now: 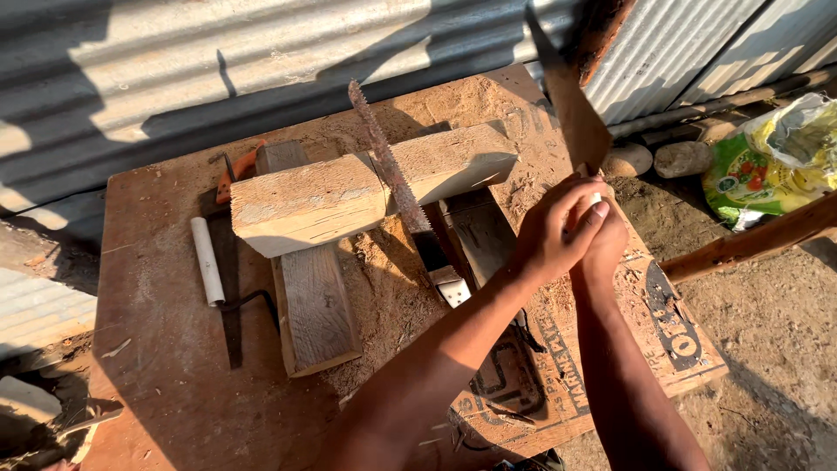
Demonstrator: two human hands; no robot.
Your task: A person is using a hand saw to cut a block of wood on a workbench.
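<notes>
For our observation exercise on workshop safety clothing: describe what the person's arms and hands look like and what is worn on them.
Both forearms are bare, with no sleeves in view. The left hand and right hand wear no gloves, and no rings, watch or bands can be seen. The nails look short.

Blocked: thick pale wooden beam [366, 187] and rusty saw [392, 174] fill the brown wooden table's [157, 349] middle.
Free: table's left edge.

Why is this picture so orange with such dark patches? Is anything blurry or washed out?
Head view: low warm sunlight tints the wooden board orange; long hard shadows fall from the beam and across the corrugated wall. The plastic bag glares. The two clasped hands and blade are slightly soft; the saw is sharp.
</notes>
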